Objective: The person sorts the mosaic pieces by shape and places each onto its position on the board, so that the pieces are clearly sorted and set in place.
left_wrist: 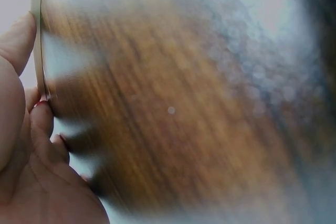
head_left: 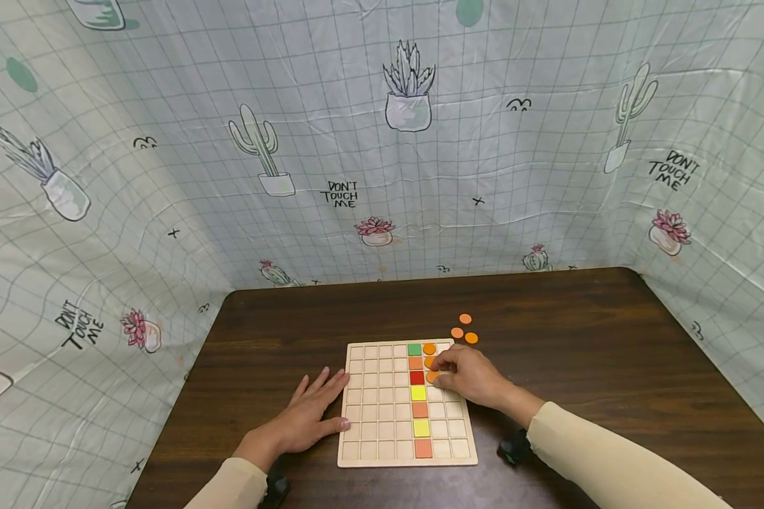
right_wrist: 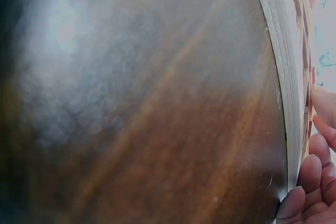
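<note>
A pale wooden grid board lies on the table. One column holds coloured square tiles: green, orange, dark red, yellow and salmon. Beside its upper end, an orange disc fills the top square, with another orange disc in the square below. My right hand reaches over the board's right edge, thumb and index finger pinching a third orange disc next to the dark red tile. Spread flat, my left hand rests on the table, its thumb and fingertips at the board's left edge.
Behind the board's far right corner lie two salmon discs and an orange disc. The dark wooden table meets a patterned curtain at the back and sides. Dark wrist devices sit under both forearms.
</note>
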A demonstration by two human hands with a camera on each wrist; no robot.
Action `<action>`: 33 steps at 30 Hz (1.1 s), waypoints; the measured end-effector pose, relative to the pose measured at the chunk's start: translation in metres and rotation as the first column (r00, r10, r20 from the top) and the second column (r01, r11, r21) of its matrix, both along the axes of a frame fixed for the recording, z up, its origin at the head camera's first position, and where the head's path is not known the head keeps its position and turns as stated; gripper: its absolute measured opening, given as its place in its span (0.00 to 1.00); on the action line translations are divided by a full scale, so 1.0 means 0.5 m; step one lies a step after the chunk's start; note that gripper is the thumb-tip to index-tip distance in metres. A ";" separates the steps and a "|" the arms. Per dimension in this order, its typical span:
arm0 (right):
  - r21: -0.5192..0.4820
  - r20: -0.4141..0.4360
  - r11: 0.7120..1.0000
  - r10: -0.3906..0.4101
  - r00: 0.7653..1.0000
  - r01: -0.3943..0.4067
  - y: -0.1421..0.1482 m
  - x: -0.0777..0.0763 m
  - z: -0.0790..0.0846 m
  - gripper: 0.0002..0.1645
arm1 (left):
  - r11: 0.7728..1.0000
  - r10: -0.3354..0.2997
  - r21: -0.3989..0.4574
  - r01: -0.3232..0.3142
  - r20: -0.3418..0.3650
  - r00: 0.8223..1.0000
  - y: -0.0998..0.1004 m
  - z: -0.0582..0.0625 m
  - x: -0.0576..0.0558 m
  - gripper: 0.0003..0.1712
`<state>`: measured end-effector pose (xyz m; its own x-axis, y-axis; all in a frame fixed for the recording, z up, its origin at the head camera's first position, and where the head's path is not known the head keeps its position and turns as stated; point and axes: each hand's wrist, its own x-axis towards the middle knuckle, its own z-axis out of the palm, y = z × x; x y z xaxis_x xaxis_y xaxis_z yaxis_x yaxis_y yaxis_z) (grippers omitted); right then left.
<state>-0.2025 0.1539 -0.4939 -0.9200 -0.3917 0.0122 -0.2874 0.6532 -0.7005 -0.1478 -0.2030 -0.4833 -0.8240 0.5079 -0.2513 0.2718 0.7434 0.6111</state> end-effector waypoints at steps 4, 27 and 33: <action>-0.010 0.013 1.000 -0.002 1.000 0.002 -0.001 0.000 0.000 0.06 | 1.000 0.003 0.000 -0.003 -0.001 1.000 0.000 0.001 0.000 0.48; -0.097 0.065 0.994 -0.047 0.997 0.053 0.022 -0.014 0.004 0.04 | 1.000 0.009 0.029 -0.009 0.010 1.000 -0.001 0.003 0.002 0.49; -0.057 0.023 0.994 -0.091 0.996 0.092 0.039 -0.019 0.004 0.02 | 0.999 0.003 0.035 -0.003 0.005 1.000 -0.001 -0.002 -0.001 0.49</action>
